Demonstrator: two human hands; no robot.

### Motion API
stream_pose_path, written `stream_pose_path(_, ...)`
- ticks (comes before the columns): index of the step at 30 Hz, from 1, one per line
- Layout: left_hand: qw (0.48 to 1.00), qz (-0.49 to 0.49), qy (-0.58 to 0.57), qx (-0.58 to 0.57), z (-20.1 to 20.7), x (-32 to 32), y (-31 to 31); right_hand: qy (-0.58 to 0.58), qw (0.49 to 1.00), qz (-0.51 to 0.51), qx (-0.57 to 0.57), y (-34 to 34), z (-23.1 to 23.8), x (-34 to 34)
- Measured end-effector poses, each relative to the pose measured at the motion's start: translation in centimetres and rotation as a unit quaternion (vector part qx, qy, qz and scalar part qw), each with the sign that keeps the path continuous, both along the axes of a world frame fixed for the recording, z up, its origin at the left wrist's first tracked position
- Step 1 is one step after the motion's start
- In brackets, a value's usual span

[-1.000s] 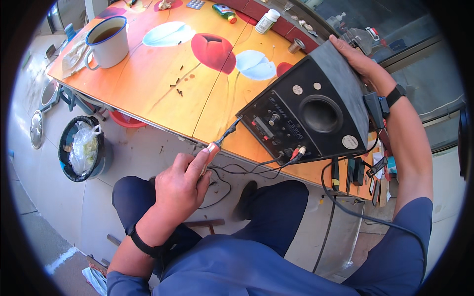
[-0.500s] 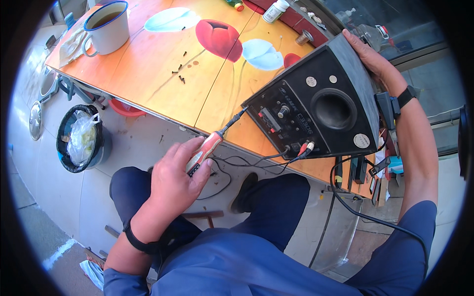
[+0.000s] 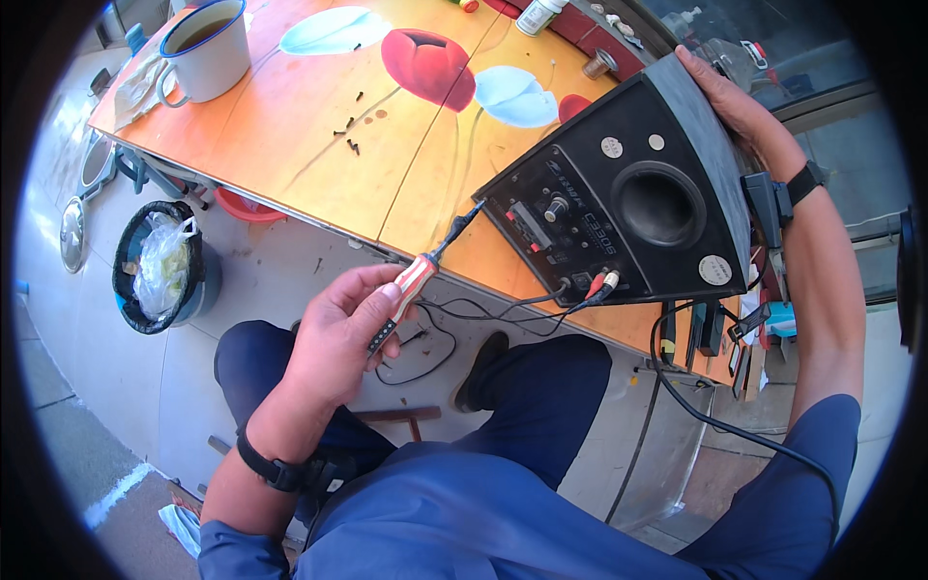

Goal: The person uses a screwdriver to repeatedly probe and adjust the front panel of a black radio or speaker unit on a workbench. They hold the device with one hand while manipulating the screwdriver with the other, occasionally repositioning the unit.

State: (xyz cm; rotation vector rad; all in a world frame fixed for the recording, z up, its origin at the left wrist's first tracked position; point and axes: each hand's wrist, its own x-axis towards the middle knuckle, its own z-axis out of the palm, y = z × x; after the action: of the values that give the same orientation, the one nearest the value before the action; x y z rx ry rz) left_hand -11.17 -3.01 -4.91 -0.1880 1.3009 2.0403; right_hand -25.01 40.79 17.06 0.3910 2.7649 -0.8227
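My left hand (image 3: 335, 333) is closed around the red-and-cream handle of a screwdriver (image 3: 418, 275), thumb lying along the handle. The dark shaft points up and right, its tip at the left corner of the black speaker's control panel. This speaker (image 3: 588, 169) rests tilted on the table, its face with a round port, knob and plugged-in cables turned toward me. My right hand (image 3: 727, 101) holds the speaker's far right side, one finger stretched along the upper edge; its other fingers are partly hidden. Several small dark screws (image 3: 353, 147) lie on the table to the left.
The flower-printed table (image 3: 290, 198) also bears an enamel mug (image 3: 217, 72) of brown liquid, a white bottle (image 3: 537, 17) and a small metal cylinder (image 3: 599, 65). Black cables (image 3: 715, 422) hang over the near edge. A lined bin (image 3: 198, 290) stands on the floor at left.
My left hand has turned around the handle, and its thumb now lies on top of it. The speaker and my right hand have shifted slightly in the picture; the tip stays at the panel's corner.
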Motion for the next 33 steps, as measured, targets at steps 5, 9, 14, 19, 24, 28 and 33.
stream_pose_path(5, 0.987, 0.051, 0.112, -0.099, 0.3, 0.6, -0.6, -0.009, 1.000, -0.002, 0.020, 0.4, 0.3, -0.1)
stream_pose_path(9, 0.971, 0.059, 0.205, -0.110, -0.7, 1.6, -0.7, -0.044, 0.999, -0.018, -0.024, 0.1, 0.5, 0.1)
stream_pose_path(14, 0.885, 0.099, 0.405, -0.206, -2.1, 1.7, -0.9, -0.036, 0.999, -0.025, -0.028, 0.1, 0.3, 0.1)
stream_pose_path(19, 0.798, 0.101, 0.534, -0.261, -2.8, 2.2, -1.0, -0.036, 0.999, -0.037, -0.011, 0.4, 0.4, 0.1)
stream_pose_path(24, 0.773, 0.117, 0.568, -0.256, -3.9, 2.1, -0.4, -0.031, 0.999, -0.042, -0.004, 0.1, 0.4, 0.3)
stream_pose_path(28, 0.756, 0.115, 0.588, -0.263, -4.1, 2.0, -0.4, -0.023, 0.999, -0.047, -0.003, -0.3, 0.5, 0.5)
stream_pose_path(33, 0.747, 0.115, 0.594, -0.275, -3.8, 1.7, -0.1, 0.019, 0.998, -0.060, -0.004, -0.4, 0.2, 0.7)
